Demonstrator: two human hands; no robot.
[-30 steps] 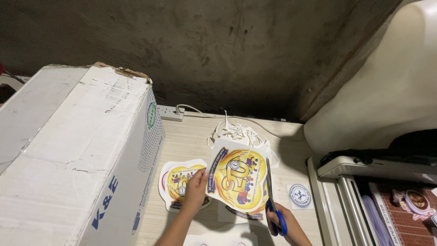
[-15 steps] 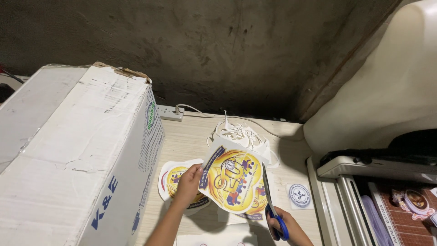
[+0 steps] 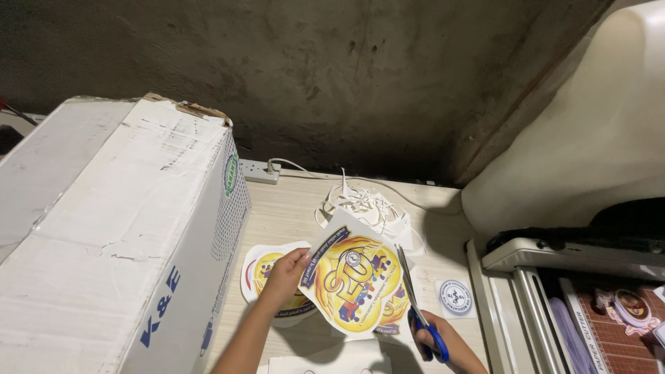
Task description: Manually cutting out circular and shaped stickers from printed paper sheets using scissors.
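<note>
I observe my left hand (image 3: 284, 273) pinching the left edge of the round yellow printed paper cutout (image 3: 353, 284), lifted above the worktop's (image 3: 291, 208) near edge. My right hand (image 3: 443, 343) grips blue-handled scissors (image 3: 419, 315), blades along the cutout's right edge.

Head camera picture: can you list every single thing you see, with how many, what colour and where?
printed sheet: one, yellow and white, held up over the table
scissors: one, blue handles, cutting at the sheet's right edge
cut-out print: one, yellow and white, flat on the table under the left hand
round sticker: one, white and blue, right of the sheet
paper trimmings: one pile, white, behind the sheet
cardboard box: one, white, left
power strip: one, white, by the wall
table: one, pale wood
paper cutter: one, grey, right
left hand: holds the sheet
right hand: holds the scissors
</note>
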